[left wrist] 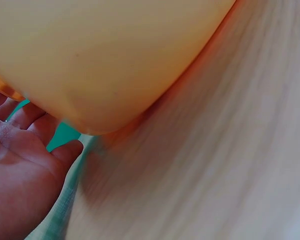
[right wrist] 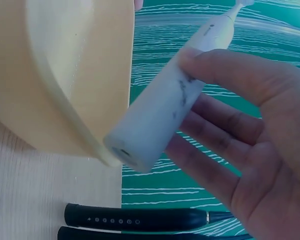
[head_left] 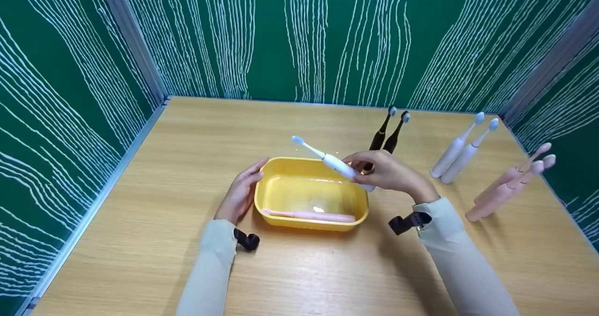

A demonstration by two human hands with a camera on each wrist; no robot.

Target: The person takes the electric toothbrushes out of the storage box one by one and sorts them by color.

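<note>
My right hand (head_left: 386,171) pinches a white electric toothbrush (head_left: 338,165) by its handle between thumb and fingers. The toothbrush slants over the right side of a yellow plastic basin (head_left: 290,222), brush head up and to the left. In the right wrist view, the base of its handle (right wrist: 150,125) overlaps the basin's rim. Inside the basin, a pink electric toothbrush (head_left: 313,216) lies along the near wall. My left hand (head_left: 241,192) rests against the basin's left side with fairly straight fingers; its palm faces the wall in the left wrist view.
Two black electric toothbrushes (head_left: 392,140) stand upright behind my right hand. Farther right stand two white ones (head_left: 461,161) and three pink ones (head_left: 496,196). Green panels with white wavy lines (head_left: 266,40) border the wooden table (head_left: 164,166) at the back and sides.
</note>
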